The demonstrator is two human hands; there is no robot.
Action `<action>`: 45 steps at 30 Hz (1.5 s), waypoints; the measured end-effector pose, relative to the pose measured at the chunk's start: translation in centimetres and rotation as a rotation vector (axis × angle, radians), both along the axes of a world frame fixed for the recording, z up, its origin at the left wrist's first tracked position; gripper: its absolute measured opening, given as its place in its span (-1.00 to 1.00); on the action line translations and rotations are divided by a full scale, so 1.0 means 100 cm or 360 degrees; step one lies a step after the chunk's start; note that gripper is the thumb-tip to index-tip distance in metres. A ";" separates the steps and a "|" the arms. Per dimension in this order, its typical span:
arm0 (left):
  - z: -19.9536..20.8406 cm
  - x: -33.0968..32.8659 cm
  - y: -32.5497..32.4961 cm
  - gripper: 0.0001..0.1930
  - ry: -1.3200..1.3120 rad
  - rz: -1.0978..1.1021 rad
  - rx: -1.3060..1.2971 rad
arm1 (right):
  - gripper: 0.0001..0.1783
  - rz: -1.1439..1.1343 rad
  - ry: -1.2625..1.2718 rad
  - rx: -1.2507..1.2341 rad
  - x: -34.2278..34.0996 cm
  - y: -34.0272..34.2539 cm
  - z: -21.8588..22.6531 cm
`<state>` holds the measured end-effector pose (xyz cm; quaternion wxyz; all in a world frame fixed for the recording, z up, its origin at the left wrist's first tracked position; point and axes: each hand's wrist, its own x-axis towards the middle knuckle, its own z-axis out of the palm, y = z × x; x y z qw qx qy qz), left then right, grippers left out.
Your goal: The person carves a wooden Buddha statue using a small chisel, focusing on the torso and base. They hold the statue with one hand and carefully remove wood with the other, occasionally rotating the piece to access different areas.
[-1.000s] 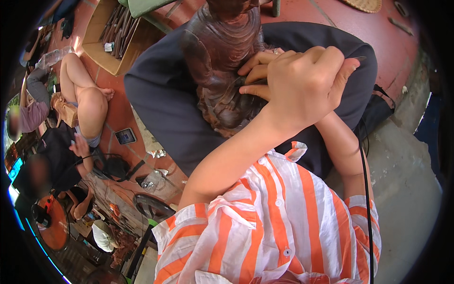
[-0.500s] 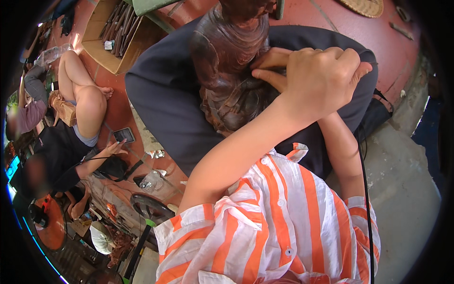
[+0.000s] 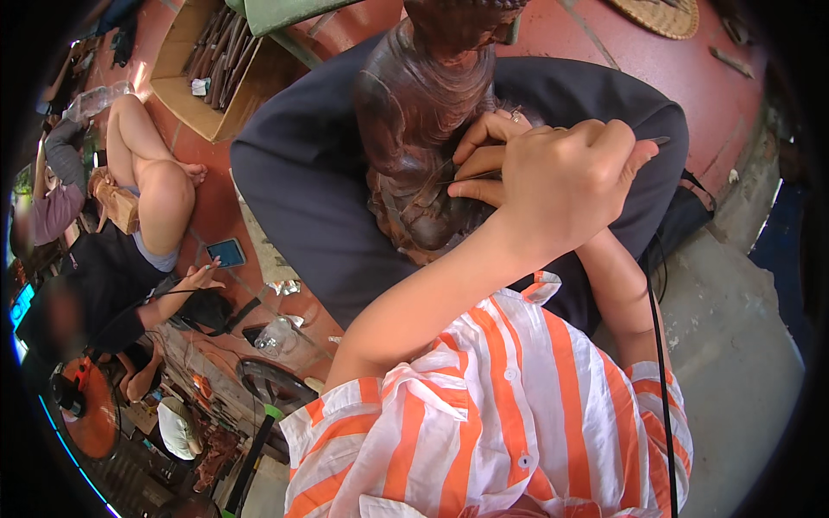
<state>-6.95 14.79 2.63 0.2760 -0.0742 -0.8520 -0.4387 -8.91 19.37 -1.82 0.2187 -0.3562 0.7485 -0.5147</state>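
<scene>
A dark brown carved wooden statue [image 3: 423,112] of a seated figure stands between my crossed legs, its top cut off by the frame edge. My forearms cross. My left hand [image 3: 570,181] reaches over to the right and is closed round a slim carving tool [image 3: 660,140], whose dark end sticks out past the thumb. Beneath it, my right hand [image 3: 482,155] is partly hidden; its bent fingers lie against the statue's lower front. A thin shaft shows between those fingertips, pointing at the carved folds.
A cardboard box [image 3: 186,95] of slim tools stands at the far left. Left of me, a person sits beside a phone [image 3: 226,252] on the red tile floor. A plastic bag [image 3: 278,335] lies nearer. A woven basket [image 3: 661,13] is at the far right.
My right fingers have moved left and down across the statue's front, and my left fist has shifted slightly left. The statue sits a little lower. The other person's hand has lifted off the phone.
</scene>
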 end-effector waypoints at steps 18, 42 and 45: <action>0.001 -0.010 -0.001 -0.63 -0.0050 -0.0033 0.0039 | -0.82 -0.0146 0.0004 0.0046 -0.003 0.000 0.006; -0.009 -0.016 0.001 -0.67 -0.0041 -0.0145 0.0119 | -0.78 -0.0269 -0.0135 0.0221 -0.003 0.003 0.009; -0.004 -0.019 0.004 -0.68 0.0000 -0.0140 0.0134 | -0.79 -0.0264 -0.0069 0.0223 -0.007 0.007 0.000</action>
